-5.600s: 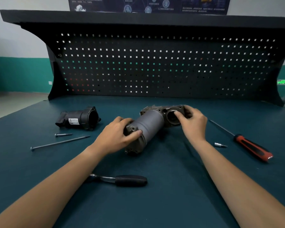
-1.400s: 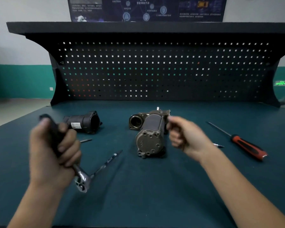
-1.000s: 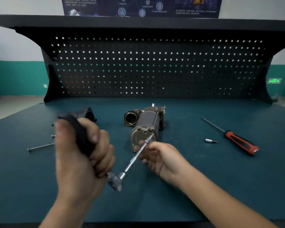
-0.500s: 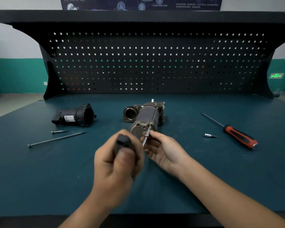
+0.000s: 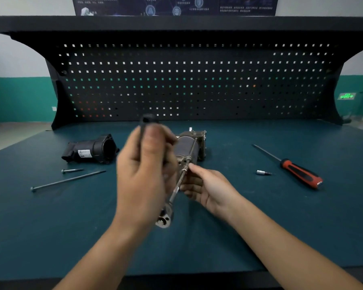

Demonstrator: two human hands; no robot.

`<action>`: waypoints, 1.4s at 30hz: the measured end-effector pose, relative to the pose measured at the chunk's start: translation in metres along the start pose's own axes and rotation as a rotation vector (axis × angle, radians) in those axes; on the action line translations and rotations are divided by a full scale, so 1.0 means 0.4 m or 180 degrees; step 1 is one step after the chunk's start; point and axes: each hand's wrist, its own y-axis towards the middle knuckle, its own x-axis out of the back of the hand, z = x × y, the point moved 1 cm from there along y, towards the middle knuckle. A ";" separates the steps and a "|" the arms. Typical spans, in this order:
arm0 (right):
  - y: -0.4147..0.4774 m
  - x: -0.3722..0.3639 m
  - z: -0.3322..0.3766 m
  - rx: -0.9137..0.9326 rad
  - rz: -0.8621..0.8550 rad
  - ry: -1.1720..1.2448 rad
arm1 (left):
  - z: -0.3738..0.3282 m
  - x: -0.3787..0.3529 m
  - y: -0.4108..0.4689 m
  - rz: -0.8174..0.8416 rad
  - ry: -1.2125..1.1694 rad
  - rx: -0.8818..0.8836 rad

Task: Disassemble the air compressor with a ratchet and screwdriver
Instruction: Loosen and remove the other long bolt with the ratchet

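Left hand (image 5: 143,174) around ratchet (image 5: 165,219), right hand (image 5: 208,187) on its extension (image 5: 181,180) at compressor (image 5: 186,146).

— What's at the back of that desk (image 5: 260,227) with the dark teal top?

— A black pegboard (image 5: 197,80) stands along its far edge, dotted with small square holes. A black shelf (image 5: 176,23) runs across the top of it, the whole width.

— And above the shelf?

— A dark poster (image 5: 176,6) on the wall, print too small to read. The wall (image 5: 19,99) is white above, with a green band lower down.

— Beyond the far right corner?

— A lit green sign (image 5: 346,96). Beyond the far left corner, pale floor (image 5: 13,132).
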 end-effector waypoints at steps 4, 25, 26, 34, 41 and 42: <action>0.008 0.003 0.011 0.0060 -0.0020 -0.0109 | -0.002 0.015 0.023 0.0030 0.0238 -0.0413; 0.110 0.095 0.025 0.2200 0.0108 -0.4714 | -0.014 0.043 0.008 -0.0760 -0.0279 -0.0653; 0.109 0.096 0.026 0.2186 0.0101 -0.4744 | -0.008 0.062 0.007 -0.1166 -0.0527 -0.0494; 0.108 0.094 0.022 0.2242 -0.0009 -0.5124 | 0.004 0.040 -0.014 -0.0921 -0.0346 -0.0320; 0.108 0.090 0.015 0.2287 -0.0077 -0.5157 | 0.020 -0.038 -0.053 0.3317 0.2613 -0.1183; 0.107 0.090 0.014 0.2294 -0.0069 -0.5085 | 0.012 -0.033 -0.046 0.3105 0.2414 -0.1209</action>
